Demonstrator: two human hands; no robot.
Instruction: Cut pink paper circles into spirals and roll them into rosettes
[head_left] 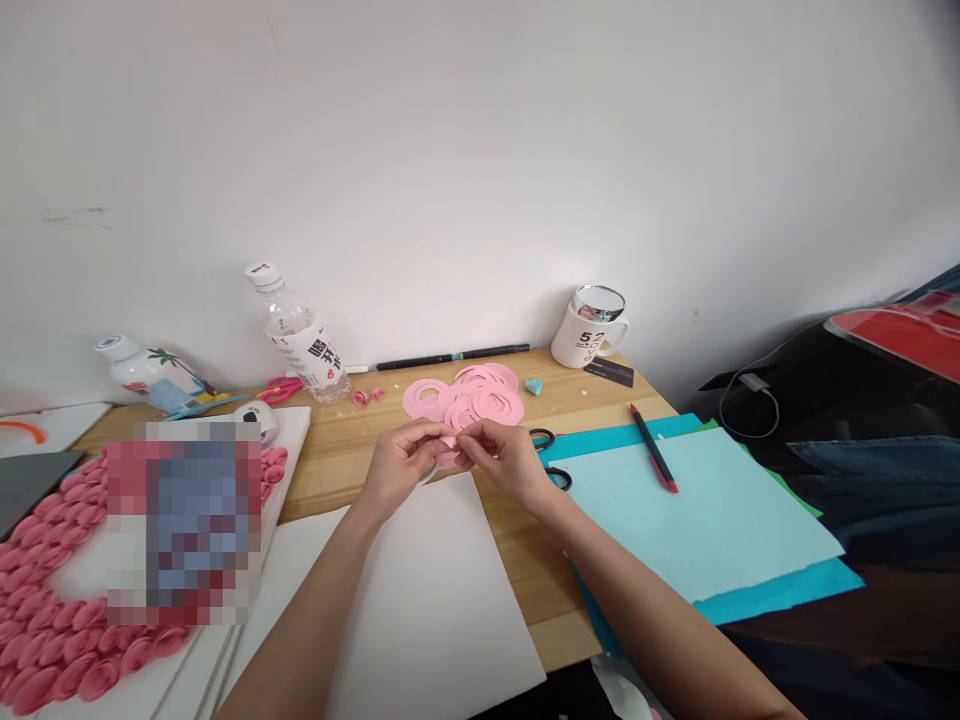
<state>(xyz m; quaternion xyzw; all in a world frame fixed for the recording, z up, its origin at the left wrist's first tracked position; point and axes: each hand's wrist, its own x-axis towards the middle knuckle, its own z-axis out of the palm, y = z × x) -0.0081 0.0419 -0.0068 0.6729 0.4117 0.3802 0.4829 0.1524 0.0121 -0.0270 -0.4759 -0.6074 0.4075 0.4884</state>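
My left hand (pixel 405 462) and my right hand (pixel 504 462) meet above the table's middle, their fingertips pinched together on a small piece of pink paper (pixel 451 441). The fingers hide most of that piece. Just behind them lies a pile of pink paper spirals (pixel 487 393) with round holes. Two small pink paper curls (pixel 361 398) rest left of the pile, and a small blue paper roll (pixel 533 386) sits at its right. Black scissor handles (pixel 559 478) show beside my right hand. White sheets (pixel 442 590) lie beneath my forearms.
A clear bottle (pixel 304 340), a white bottle (pixel 150 372) and a mug (pixel 589 330) stand along the wall. Pink paper roses (pixel 82 640) cover a board at left. Blue sheets (pixel 690 510) carry a pen (pixel 654 450) at right. A long black pen (pixel 454 357) lies behind.
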